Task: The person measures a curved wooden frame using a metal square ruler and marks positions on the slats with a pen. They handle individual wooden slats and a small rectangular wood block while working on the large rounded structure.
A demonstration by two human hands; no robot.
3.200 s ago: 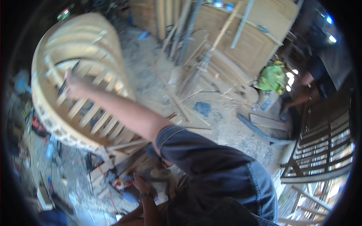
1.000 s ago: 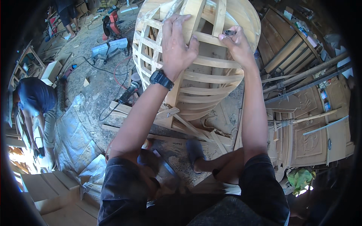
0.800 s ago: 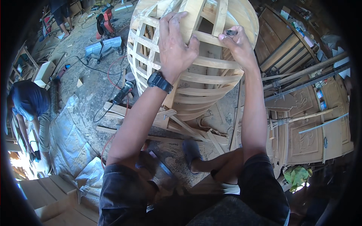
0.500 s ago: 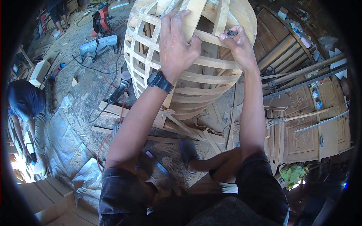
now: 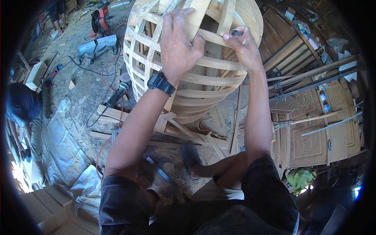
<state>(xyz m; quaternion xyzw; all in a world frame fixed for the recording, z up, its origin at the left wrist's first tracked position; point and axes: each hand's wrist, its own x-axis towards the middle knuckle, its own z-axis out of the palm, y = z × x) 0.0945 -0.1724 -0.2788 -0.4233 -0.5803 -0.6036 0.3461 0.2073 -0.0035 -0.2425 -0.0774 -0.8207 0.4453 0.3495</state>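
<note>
Shifted slightly left in view since a second ago, a curved wooden frame (image 5: 213, 81) stands over the workshop floor (image 5: 88, 72), both hands keeping their places near its top edge. The left hand (image 5: 180, 51) lies with fingers extended against a broad plank (image 5: 199, 16), thumb near the left end of a short slat (image 5: 212, 37); the right hand (image 5: 246, 47) pinches a small dark object (image 5: 236, 33) at the slat's other end. Good work here likely means bracing the slat firmly and keeping the right hand's touch light. Fingers partly hide the dark object, its kind unclear; the frame's far end is cut off.
</note>
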